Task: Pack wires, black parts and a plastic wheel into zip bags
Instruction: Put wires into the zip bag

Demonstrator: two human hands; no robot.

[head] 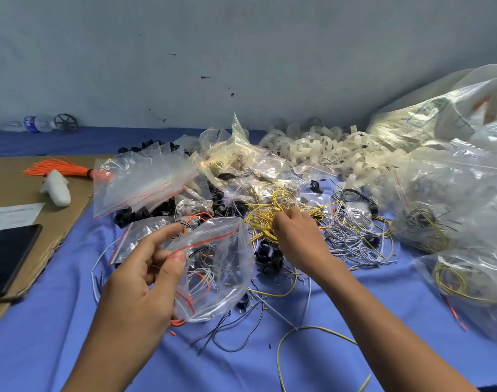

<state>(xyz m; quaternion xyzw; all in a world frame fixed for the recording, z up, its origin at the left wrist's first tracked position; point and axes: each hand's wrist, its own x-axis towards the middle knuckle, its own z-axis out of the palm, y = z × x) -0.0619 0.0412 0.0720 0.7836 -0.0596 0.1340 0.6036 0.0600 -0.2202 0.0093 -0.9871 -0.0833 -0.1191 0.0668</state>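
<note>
My left hand [145, 275] pinches the red-striped mouth of a clear zip bag [216, 267] held above the blue cloth; white, orange and black wires and black parts show inside it. My right hand [298, 236] reaches into the tangle of yellow wires [272, 205], its fingers curled around some strands. Black parts [267, 256] lie just below that hand, and more black parts [145, 213] sit at the left under bags. Grey-white wires [351, 227] spread to the right. Translucent white plastic wheels [320, 148] are piled at the back.
A stack of empty zip bags [139, 179] lies left of centre. Filled bags [445, 210] and a large sack [445, 108] crowd the right. A cardboard sheet [72, 202] at the left carries a phone [7, 256], a white object [56, 188] and orange ties [58, 168]. Loose wires [312, 329] lie in front.
</note>
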